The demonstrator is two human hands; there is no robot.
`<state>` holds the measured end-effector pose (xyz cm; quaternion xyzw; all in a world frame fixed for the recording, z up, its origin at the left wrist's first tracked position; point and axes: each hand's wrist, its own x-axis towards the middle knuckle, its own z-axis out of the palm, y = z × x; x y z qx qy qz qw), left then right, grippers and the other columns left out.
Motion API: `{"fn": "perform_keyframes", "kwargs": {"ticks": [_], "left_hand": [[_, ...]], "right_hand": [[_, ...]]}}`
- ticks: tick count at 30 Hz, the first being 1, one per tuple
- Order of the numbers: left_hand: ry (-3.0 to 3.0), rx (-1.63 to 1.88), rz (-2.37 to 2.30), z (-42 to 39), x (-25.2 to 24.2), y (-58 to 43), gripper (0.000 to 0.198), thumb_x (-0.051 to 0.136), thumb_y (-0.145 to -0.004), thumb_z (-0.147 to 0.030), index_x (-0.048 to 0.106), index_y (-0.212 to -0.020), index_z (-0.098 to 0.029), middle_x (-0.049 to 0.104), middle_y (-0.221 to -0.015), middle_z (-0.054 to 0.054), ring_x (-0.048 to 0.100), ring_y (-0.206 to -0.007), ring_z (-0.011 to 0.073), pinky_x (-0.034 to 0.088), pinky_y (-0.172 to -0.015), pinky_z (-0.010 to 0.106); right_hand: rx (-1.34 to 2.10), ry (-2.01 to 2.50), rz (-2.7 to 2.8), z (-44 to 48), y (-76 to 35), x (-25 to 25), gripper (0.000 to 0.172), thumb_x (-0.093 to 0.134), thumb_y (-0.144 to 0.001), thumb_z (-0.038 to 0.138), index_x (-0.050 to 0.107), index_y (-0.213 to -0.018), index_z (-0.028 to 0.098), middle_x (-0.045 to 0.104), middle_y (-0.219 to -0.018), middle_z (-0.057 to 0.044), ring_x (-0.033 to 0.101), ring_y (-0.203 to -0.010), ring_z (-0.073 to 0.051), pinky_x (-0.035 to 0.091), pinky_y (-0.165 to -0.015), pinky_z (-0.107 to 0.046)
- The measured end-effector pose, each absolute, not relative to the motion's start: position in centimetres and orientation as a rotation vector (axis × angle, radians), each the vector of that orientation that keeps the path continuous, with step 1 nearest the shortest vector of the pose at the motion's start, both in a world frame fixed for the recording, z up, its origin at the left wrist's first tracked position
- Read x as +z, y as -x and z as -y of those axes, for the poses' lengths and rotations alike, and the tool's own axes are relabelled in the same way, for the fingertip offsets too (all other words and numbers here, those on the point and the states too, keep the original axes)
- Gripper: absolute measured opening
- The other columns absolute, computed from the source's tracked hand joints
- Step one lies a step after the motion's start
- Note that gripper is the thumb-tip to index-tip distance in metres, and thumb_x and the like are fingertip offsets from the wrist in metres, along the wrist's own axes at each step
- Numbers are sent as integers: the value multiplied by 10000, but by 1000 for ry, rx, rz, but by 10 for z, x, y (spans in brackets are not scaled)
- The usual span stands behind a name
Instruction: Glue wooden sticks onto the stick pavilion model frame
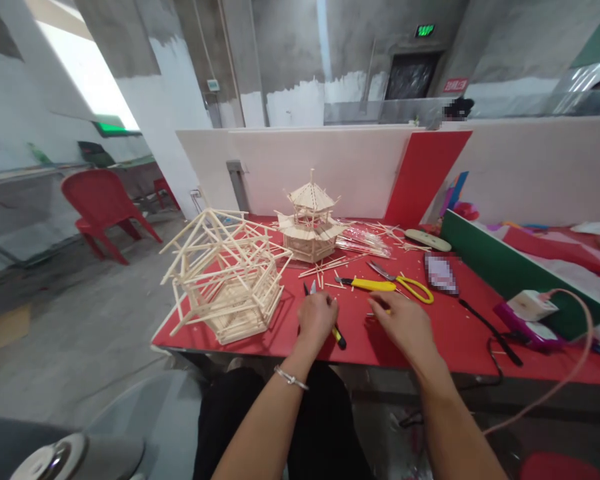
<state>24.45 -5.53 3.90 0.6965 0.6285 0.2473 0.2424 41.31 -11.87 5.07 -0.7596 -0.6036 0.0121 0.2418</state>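
Observation:
My left hand is closed round a small cutter with a black and yellow handle; its metal tips poke out above the knuckles. My right hand lies beside it on the red table, fingers pinched on a thin wooden stick. A large open-frame stick house stands at the table's left corner. Behind my hands stands a smaller finished stick pagoda. Just beyond my fingers lie a yellow-handled tool and yellow scissors.
Loose sticks and a clear packet of sticks are scattered behind my hands. A black cable, a purple device with a pink cord and a green board lie to the right. White and red partitions back the table. A red chair stands left.

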Motion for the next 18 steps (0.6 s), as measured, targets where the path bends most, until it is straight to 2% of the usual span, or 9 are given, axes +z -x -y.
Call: {"fn": "perform_keyframes", "kwargs": {"ticks": [3,6,7,9,12,15,18], "left_hand": [[-1953,571,-1763,43,37,-262,197,582,-804,-276,738,-777,-159,723,-825,159,663,-847,290,427,-721,340],[-1993,534,-1776,45,39,-265,237,638,-780,-343,747,-858,-149,727,-876,180,663,-875,316,426,-719,350],[-2006,537,-1776,48,41,-262,262,639,-783,-362,746,-902,-155,728,-887,177,662,-882,314,422,-717,347],[-2020,565,-1779,58,46,-251,294,581,-832,-375,736,-993,-184,732,-888,152,663,-877,288,411,-703,328],[-1935,688,-1771,74,53,-228,246,579,-833,-362,755,-940,-227,725,-767,97,654,-737,235,368,-616,288],[-1788,839,-1697,88,54,-202,190,619,-798,-353,771,-845,-249,665,-598,41,602,-596,190,324,-556,265],[-1605,1000,-1592,100,52,-178,169,645,-771,-344,771,-808,-237,626,-549,15,557,-533,164,332,-523,251]], "right_hand": [[191,1933,1892,69,-402,79,250,505,-904,312,731,-958,221,733,-928,-61,638,-885,-198,413,-737,-280],[292,1900,1988,22,-391,88,219,569,-890,294,716,-787,168,705,-785,-51,631,-827,-177,432,-761,-289],[326,1904,1997,9,-387,84,210,582,-893,308,701,-800,163,697,-804,-43,629,-822,-168,454,-776,-302],[396,1925,1978,-13,-375,71,213,583,-908,344,664,-958,154,676,-958,-48,629,-869,-166,503,-808,-349],[468,1947,1852,-35,-353,48,336,575,-917,363,570,-1180,153,601,-1172,-75,614,-990,-204,530,-844,-417],[511,1894,1675,-46,-337,38,352,575,-919,356,558,-1209,156,583,-1208,-87,606,-1014,-208,523,-859,-422],[506,1750,1477,-49,-336,47,316,555,-933,351,574,-1176,150,604,-1164,-83,619,-967,-182,530,-832,-396]]}}
